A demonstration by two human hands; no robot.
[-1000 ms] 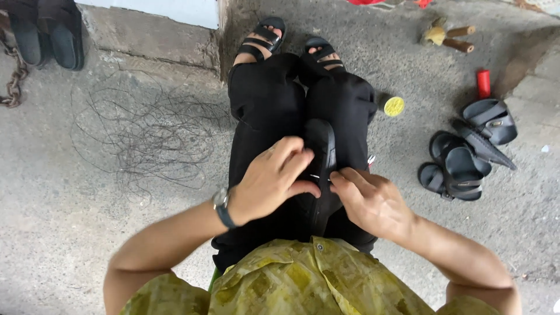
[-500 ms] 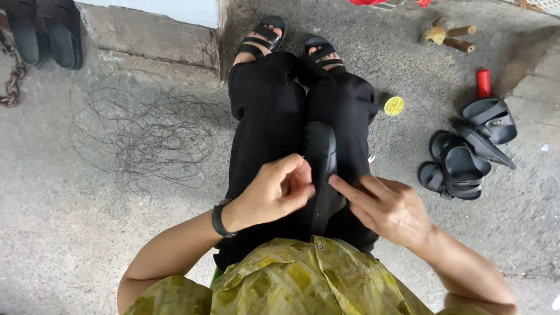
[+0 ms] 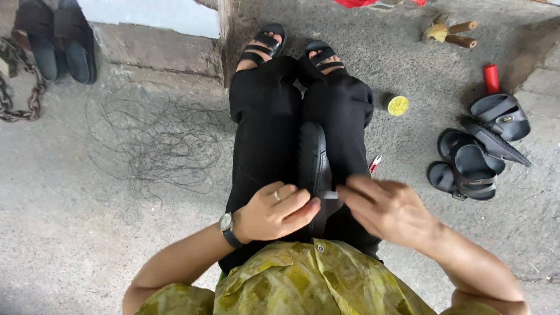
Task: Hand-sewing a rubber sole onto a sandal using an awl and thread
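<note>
1. Slid a bit toward the body since a moment ago: both hands, now meeting at the near end of the black shoe.
2. Lying along the lap, between the two black-trousered legs, toe pointing at the feet.
3. Left hand, with ring and watch: fingers curled narrow, pinching the shoe's edge.
4. Right hand: fingers close together, pinching something small and pale at the shoe; too small to tell what.
5. Probably fine work on the heel end now.
6. Nearby on the concrete: yellow lid, red tube, pile of sandals, tangle of thin wire.

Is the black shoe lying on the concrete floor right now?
No, the black shoe rests on the person's lap, with the left hand and right hand on it.
</note>
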